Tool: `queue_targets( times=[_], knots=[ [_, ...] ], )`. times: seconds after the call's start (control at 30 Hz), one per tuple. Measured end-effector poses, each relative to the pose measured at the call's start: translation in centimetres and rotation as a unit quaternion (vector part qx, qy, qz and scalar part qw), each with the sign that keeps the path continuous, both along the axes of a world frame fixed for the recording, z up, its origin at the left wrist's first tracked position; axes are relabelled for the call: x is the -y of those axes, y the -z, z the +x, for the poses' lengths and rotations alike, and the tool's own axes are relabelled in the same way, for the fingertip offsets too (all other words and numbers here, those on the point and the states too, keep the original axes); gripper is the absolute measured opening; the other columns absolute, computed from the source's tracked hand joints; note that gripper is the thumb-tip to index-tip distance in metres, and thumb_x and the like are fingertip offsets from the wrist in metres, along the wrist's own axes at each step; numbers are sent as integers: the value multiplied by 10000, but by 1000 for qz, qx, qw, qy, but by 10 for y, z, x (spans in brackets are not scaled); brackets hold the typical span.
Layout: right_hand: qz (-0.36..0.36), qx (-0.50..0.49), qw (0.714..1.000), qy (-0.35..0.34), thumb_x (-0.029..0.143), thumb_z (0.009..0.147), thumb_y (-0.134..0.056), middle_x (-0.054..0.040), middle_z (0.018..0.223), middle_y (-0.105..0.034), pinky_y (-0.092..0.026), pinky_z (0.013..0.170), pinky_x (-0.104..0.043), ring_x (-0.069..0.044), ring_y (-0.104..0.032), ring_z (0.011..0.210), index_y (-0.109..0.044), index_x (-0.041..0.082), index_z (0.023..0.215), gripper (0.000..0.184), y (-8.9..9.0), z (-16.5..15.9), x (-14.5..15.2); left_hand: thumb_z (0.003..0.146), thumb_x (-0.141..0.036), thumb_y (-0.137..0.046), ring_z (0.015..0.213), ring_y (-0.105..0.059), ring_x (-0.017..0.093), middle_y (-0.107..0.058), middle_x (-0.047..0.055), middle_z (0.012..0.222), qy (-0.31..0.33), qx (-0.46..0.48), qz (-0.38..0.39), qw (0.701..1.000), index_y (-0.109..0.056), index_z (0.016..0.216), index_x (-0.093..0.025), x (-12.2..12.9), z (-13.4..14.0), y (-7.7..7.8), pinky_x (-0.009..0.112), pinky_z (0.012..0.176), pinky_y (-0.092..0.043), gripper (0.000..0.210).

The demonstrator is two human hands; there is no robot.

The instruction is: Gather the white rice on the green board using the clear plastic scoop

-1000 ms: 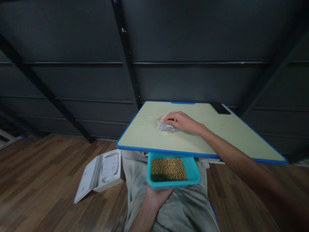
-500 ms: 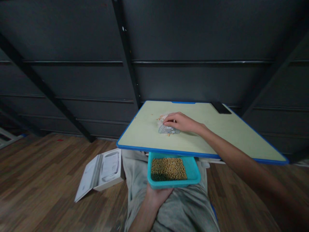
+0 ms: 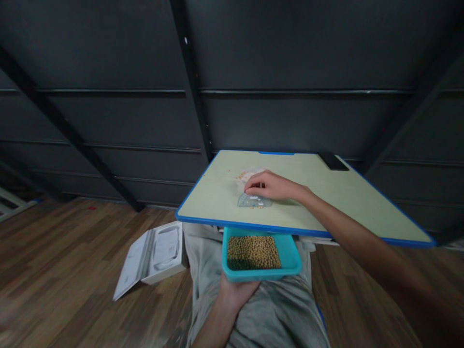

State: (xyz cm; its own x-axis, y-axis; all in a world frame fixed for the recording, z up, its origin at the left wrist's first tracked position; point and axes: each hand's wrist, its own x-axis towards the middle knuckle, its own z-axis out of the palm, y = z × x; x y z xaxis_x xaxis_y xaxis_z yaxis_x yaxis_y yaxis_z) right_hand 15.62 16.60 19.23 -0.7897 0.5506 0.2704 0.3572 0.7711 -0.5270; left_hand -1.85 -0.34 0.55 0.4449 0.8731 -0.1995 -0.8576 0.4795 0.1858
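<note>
My right hand (image 3: pixel 268 185) pinches a clear half-round protractor (image 3: pixel 248 201) against the cream tabletop (image 3: pixel 326 203). Small orange-yellow bits lie along its near edge, and pale powder with more bits (image 3: pixel 243 178) is spread just behind it. Under the table's front edge my left hand (image 3: pixel 237 292) holds a turquoise tray (image 3: pixel 291 252) from below, its fingers largely hidden by it. Round tan beans (image 3: pixel 261 253) fill the tray's left and middle, with a darker greenish area at the left.
A black phone-like slab (image 3: pixel 332 161) lies at the table's back right corner. Left of my legs, an open white box (image 3: pixel 168 249) with its lid folded out rests on the wooden floor (image 3: pixel 72 270). A dark panelled wall (image 3: pixel 290 53) rises behind the table.
My right hand has drawn the protractor slightly toward the table's front edge, with bits in front of it. The tray and my left hand stay nearly still.
</note>
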Motion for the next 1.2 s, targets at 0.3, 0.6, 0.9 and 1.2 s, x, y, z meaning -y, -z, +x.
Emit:
queue_targets(
  times=[0.3, 0.6, 0.9, 1.2],
  knots=[
    [-170, 23, 985, -20, 368, 911, -694, -16, 698, -698, -466, 612, -272, -125, -602, 601, -752, 151, 907, 224, -1, -3, 13, 992, -242, -445, 1227, -674, 269, -754, 46, 1309, -14, -18, -9, 1000, -701, 1301, -302, 1, 0, -8, 553, 1172, -421, 406],
    [-228, 30, 972, -39, 398, 885, -724, -17, 712, -715, -482, 604, -261, -116, -610, 603, -759, 157, 931, 248, 2, -6, 16, 992, -290, -450, 1191, -696, 237, -810, 28, 1158, 10, 2, 56, 998, -766, 1174, -279, 0, -3, -5, 519, 1228, -335, 365],
    [59, 14, 997, 57, 330, 1000, -586, -53, 935, -752, -448, 807, -317, -174, -634, 843, -767, 202, 968, 224, 9, -4, -3, 994, -276, -449, 1372, -576, 288, -661, 60, 1455, -6, 7, 31, 999, -675, 1331, -336, -2, -2, 4, 601, 1192, -383, 410],
    [195, 82, 968, 139, 295, 1035, -532, -106, 1029, -742, -408, 922, -392, -252, -603, 983, -769, 206, 1018, 253, 0, 13, -16, 1000, -227, -404, 1314, -627, 279, -686, 42, 1424, -16, 13, -1, 1000, -614, 1402, -369, 0, -3, 5, 556, 1133, -470, 476]
  ],
)
